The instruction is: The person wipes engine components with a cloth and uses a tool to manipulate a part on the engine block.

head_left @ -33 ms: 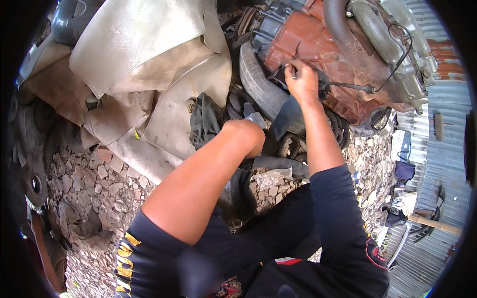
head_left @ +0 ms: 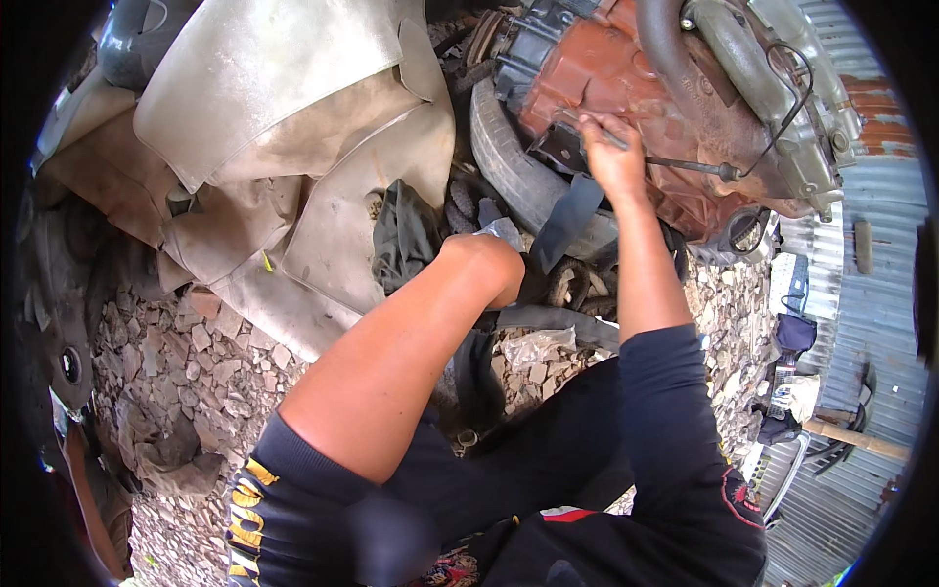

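Note:
My right hand is closed around a slim grey metal tool beside the orange-brown casing of an engine block. A dark metal bracket sits just below and left of the fingers. Past the hand, a thin rod lies along the casing and ends at a black cable. My left hand is bent down at the wrist near a dark grey cloth and a crumpled clear plastic piece; its fingers are hidden. Between the hands stands a dark flat strip.
A worn tyre leans against the engine. Large beige sheets are piled at the left. Coarse ropes lie below the engine on broken stone. Corrugated metal sheeting and a wooden pole are at the right.
My right hand has shifted a little to the right and down along the engine, and more of the dark bracket now shows. The left hand has stayed in place.

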